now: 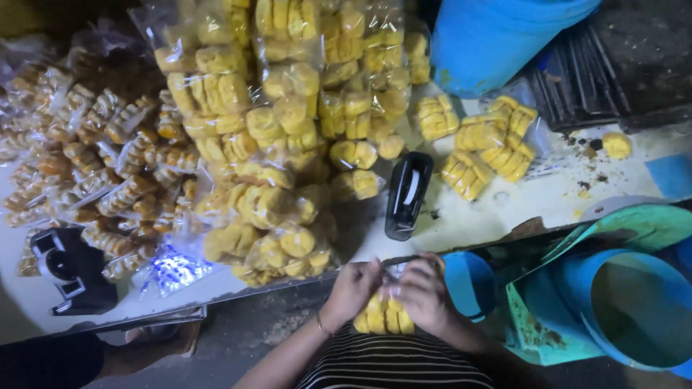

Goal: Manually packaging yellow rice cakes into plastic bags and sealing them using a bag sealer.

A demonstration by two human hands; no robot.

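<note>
While both my hands pinch the top of a small bag of yellow cakes (384, 315), my left hand (351, 288) and right hand (423, 292) have their grip clamped on it at the bottom centre, close to my body. I judge the black tape dispenser (408, 194) stands just above on the tabletop (548, 194) to stay within reach.

Place: I see a small food-packing workshop.
Evidence: heaps of bagged yellow biscuits (288, 122), black tape dispensers (407, 194) on a worn table (548, 194), blue plastic tubs (634, 310).

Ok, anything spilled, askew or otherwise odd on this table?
Yes: one loose yellow cake lies unwrapped at the table's far right, with dark crumbs scattered beside it. Every other cake sits in clear packs.
</note>
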